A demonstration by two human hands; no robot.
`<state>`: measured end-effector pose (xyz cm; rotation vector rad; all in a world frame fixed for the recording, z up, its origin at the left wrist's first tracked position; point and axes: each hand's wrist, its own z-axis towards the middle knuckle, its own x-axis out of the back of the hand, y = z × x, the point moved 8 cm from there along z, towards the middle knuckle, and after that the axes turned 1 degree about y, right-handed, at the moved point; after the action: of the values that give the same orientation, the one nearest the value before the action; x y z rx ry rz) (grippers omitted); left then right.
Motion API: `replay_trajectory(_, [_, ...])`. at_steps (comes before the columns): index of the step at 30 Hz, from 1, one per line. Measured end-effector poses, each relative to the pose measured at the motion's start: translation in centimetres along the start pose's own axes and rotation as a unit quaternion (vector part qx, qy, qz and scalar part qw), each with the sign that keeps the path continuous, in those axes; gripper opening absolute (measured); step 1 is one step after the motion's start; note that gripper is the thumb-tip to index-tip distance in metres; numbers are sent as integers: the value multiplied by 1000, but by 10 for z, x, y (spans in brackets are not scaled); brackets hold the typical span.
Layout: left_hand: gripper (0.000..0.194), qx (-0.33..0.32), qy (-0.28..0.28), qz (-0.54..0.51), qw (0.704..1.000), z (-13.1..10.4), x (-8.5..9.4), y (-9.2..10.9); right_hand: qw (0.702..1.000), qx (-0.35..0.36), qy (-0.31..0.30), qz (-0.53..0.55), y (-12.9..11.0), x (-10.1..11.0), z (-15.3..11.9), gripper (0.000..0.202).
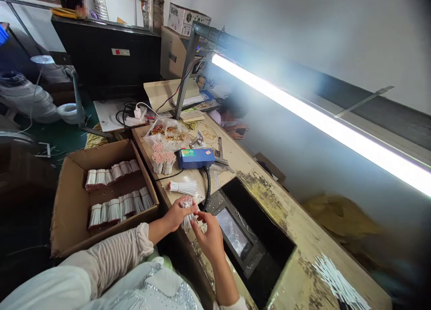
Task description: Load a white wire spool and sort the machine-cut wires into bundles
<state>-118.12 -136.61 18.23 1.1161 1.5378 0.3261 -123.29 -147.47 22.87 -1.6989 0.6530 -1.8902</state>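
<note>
My left hand (175,215) is wrapped round a bundle of thin white wires (187,216) with pinkish-copper tips at the top, held upright over the table's near edge. On the bundle's right side, my right hand (209,233) has its fingertips close together by the wires; whether something small is between them is too small to tell. Just beyond lies another white wire bundle (182,187) on its side. Several bundles stand upright with copper tips up (163,159), left of a blue box (195,158) with a green label.
An open cardboard box (67,202) at left holds two rows of bundles. A recess with a screen (235,233) cuts into the table (303,274). Loose white wires (336,281) lie at right. A lamp tube (303,117) hangs above. A person's hand (239,131) shows beyond the table.
</note>
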Motion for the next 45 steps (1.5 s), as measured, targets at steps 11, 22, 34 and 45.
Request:
replay_trajectory(11, [35, -120, -37, 161, 979, 13, -2, -5, 994, -66, 54, 73, 22, -32, -2, 13])
replay_trajectory(22, [36, -178, -85, 269, 943, 17, 5, -11, 969, -93, 82, 212, 46, -56, -4, 31])
replay_trajectory(34, [26, -95, -22, 192, 977, 7, -22, 2, 987, 33, -17, 157, 2, -20, 14, 62])
replay_trajectory(45, [72, 40, -129, 119, 984, -5, -38, -1, 896, -113, -108, 415, -5, -39, 6, 13])
